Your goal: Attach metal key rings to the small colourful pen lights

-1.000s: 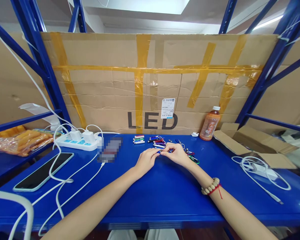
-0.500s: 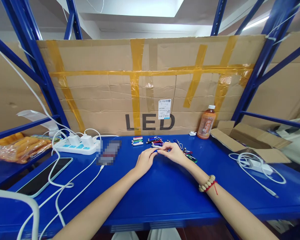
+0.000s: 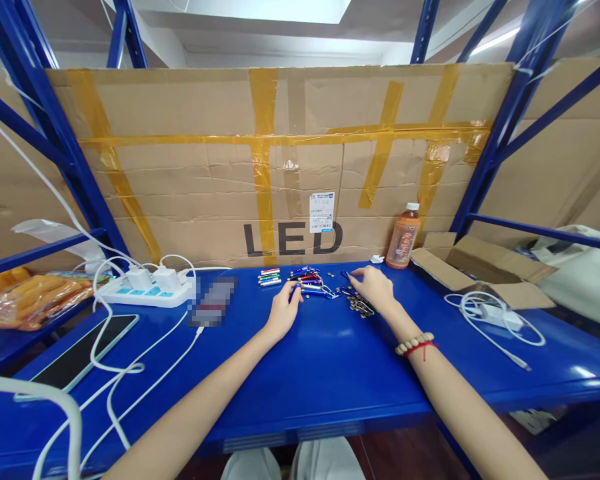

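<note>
My left hand is closed, pinching a small blue metal tube at its fingertips, at the near edge of a pile of shiny blue and red tubes. My right hand reaches to the right of that pile, fingers bent together over a small blue piece with a clip or cord, partly hidden. Beneath and beside this hand lies a heap of small round metal pieces, perhaps button cells. Left of the pile, several coloured tubes lie in a neat stack.
An orange drink bottle and an open cardboard box stand at the back right, with a coiled white cable in front. A power strip, phone and loose white cables occupy the left. Taped cardboard walls the back.
My hands were together over a small blue piece. They have separated: the left moved to the tube pile's near edge, the right moved rightward to the loose parts. The view shifted slightly.
</note>
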{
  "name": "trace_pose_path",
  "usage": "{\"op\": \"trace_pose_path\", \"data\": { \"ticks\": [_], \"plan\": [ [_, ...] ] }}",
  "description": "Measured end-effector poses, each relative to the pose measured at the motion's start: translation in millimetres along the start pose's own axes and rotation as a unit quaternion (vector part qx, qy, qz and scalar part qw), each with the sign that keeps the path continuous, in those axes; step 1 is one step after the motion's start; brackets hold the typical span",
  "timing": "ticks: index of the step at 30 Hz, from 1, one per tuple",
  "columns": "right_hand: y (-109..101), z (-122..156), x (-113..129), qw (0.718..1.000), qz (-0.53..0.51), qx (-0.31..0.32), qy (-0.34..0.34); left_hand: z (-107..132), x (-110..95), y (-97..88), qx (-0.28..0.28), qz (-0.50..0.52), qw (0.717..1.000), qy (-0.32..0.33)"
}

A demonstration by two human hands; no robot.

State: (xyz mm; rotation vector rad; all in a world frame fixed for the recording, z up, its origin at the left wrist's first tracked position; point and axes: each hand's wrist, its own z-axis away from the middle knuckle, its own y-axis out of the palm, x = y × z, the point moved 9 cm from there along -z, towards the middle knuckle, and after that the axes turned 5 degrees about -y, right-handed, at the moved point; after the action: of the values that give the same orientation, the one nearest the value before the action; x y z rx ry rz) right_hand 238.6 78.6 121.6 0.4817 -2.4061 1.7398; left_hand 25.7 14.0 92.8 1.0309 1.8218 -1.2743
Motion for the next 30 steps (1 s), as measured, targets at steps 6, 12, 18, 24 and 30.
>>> {"op": "trace_pose_path", "data": {
  "ticks": [6, 12, 18, 24, 30],
  "plan": [
    [21, -1, -12, 0.997, 0.057, 0.054, 0.026, 1, 5, -1.0, -0.003, 0.0, 0.999, -0.04],
    [22, -1, -19, 0.995, 0.039, 0.066, 0.069, 3, 1, 0.3, 0.004, -0.008, 0.999, -0.036],
    [14, -1, -15, 0.996, 0.028, 0.05, 0.062, 2, 4, -2.6, -0.004, 0.009, 0.998, -0.058],
    [10, -3, 6, 0.993, -0.111, 0.004, -0.032, 2, 5, -3.5, -0.001, 0.034, 0.997, -0.071],
    [9, 26, 89, 0.928, -0.239, 0.021, -0.284, -2, 11, -1.6, -0.005, 0.085, 0.995, -0.054]
  ]
}}
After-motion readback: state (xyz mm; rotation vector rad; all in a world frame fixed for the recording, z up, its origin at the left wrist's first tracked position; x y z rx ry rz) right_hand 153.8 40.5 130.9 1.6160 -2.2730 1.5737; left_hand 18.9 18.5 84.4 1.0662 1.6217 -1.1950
